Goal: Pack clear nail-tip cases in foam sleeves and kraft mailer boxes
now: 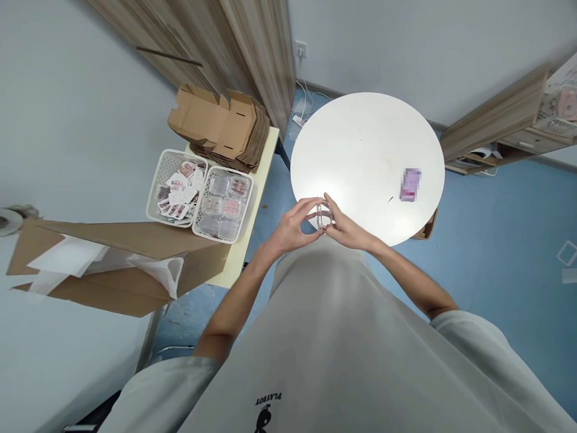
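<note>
Fingers and thumb of the left hand (291, 230) curve into a wide C, their tips at the far and near ends of a small clear box-shaped plastic case (324, 216); from the opposite side, the right hand (346, 231) pinches it likewise, less widely spread. From my remote view, the case's long axis points away from the grey-shirted torso (324, 313), toward the white round table (360, 138). I see it over that table's near rim but cannot tell whether they touch.
</note>
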The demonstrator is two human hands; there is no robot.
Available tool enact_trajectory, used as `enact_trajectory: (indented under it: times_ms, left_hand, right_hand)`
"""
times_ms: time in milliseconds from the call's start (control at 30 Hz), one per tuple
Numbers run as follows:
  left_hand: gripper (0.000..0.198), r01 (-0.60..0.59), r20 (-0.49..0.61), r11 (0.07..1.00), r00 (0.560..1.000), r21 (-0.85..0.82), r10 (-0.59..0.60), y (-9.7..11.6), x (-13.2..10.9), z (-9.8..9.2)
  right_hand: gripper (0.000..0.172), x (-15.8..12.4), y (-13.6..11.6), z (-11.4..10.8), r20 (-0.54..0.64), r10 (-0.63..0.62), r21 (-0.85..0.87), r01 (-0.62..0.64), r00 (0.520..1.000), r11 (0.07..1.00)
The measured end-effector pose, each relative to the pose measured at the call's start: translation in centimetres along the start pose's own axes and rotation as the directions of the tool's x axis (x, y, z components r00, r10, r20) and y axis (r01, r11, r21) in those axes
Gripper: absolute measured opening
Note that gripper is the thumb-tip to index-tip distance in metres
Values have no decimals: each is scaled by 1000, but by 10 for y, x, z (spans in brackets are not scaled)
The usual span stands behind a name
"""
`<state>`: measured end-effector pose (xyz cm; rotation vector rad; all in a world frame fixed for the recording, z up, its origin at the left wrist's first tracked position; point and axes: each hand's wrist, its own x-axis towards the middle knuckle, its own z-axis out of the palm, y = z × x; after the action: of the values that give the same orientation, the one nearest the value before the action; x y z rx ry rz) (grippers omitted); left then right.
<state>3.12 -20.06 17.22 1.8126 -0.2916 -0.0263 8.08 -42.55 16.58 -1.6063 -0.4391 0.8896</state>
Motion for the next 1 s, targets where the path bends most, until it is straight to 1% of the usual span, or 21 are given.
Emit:
enact_trajectory:
  times_ms: [33, 100, 167, 200, 267, 367, 433, 567, 633, 733, 867, 1000]
  left_hand:
    - [71, 28, -29, 999, 999, -35, -29, 1, 0, -1]
    - [80, 65, -110, 991, 991, -116, -78, -1, 2, -4]
    - [92, 69, -193, 980, 976, -185, -105, -4, 6, -5]
    - [98, 64, -228, 976, 967, -206, -112, -7, 8, -4]
    - [104, 61, -274, 971, 954, -229, -124, -11, 12, -2]
    - [112, 81, -303, 956, 938, -281, -169, -16, 13, 6]
    - [106, 108, -321, 932, 920, -347, -226, -18, 10, 12]
    - [71, 157, -377, 863, 851, -480, -365, -19, 4, 26]
    - [64, 176, -379, 844, 833, -507, -402, -18, 2, 32]
    - [62, 185, -367, 842, 838, -508, -405, -16, 1, 37]
    - [62, 177, -367, 850, 845, -496, -390, -14, 1, 41]
    - [62, 177, -367, 828, 834, -531, -413, -13, 1, 42]
  right_hand:
    - [102, -1, -3, -5, -4, -13, 63, 13, 1000, 998]
    - [87, -1, -10, -15, -54, -34, 168, 43, 998, 985]
    - [75, 1, -19, -24, -134, -41, 214, 69, 990, 974]
    - [72, 3, -24, -28, -174, -44, 219, 82, 984, 972]
    - [73, 8, -34, -34, -240, -56, 207, 107, 969, 973]
    - [80, 18, -46, -42, -307, -90, 148, 141, 947, 979]
    - [85, 24, -52, -48, -342, -111, 105, 155, 933, 982]
    - [93, 35, -57, -58, -397, -152, 57, 189, 905, 980]
    - [94, 39, -58, -61, -399, -162, 47, 196, 903, 979]
    - [94, 45, -59, -60, -394, -166, 40, 198, 904, 979]
    - [95, 50, -56, -56, -412, -168, 27, 197, 896, 980]
    - [94, 51, -49, -49, -471, -158, 34, 196, 868, 980]
